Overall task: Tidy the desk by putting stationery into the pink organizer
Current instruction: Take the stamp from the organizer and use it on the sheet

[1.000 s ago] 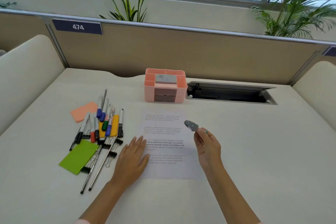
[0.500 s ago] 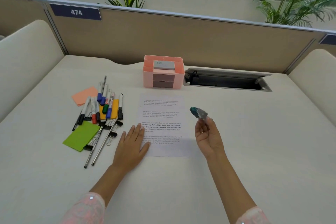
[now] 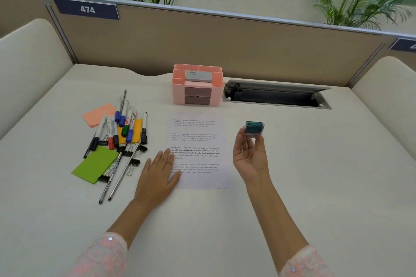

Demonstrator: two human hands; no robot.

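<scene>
One teal box pinched atop right fingers

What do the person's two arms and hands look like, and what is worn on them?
Both forearms are bare from wrist to near the elbow. Each arm wears a pale pink sleeve with a faint white pattern, the left sleeve and the right sleeve; each carries a small shiny round dot. The left hand shows no jewellery. The right hand seems to wear a thin ring on one finger.
</scene>
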